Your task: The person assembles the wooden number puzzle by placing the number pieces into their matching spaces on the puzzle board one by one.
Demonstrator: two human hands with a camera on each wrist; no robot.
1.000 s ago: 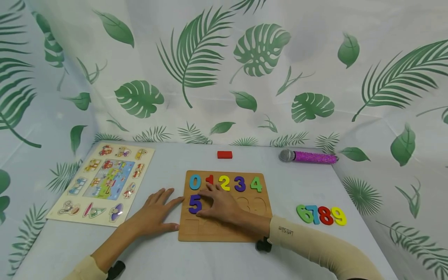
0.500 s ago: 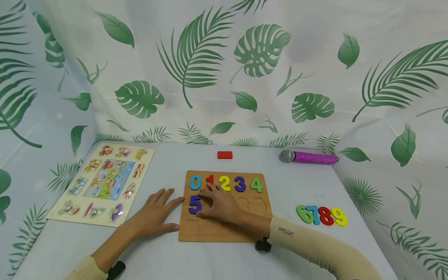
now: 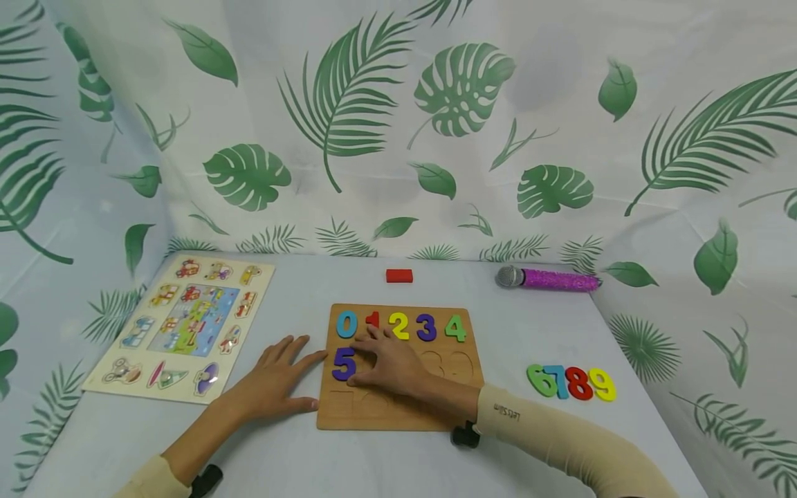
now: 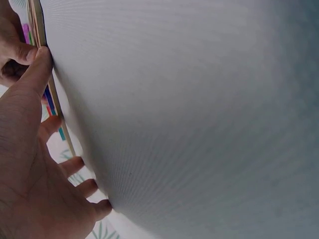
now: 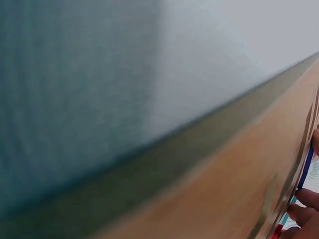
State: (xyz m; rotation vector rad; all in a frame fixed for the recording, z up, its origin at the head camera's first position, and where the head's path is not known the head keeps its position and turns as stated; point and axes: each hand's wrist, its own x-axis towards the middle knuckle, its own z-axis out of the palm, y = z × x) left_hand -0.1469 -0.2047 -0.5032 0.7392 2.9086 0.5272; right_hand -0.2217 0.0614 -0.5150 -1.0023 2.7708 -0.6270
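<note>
A wooden number board lies flat in the middle of the head view. My right hand reaches over it, with thumb and forefinger at the top and bottom of the purple number 5, pinching it at the left of the second row. In the right wrist view, fingertips meet the edge of that piece. My left hand lies with fingers spread, its thumb and forefinger touching the board's left edge. Numbers 0, 2, 3 and 4 fill the top row; fingers partly hide the red 1.
Loose numbers 6, 7, 8 and 9 lie at the right. A picture puzzle lies at the left. Behind the board are a red block and a pink microphone.
The purple 5 has shifted slightly left on the board. Both hands stay in almost the same place.
</note>
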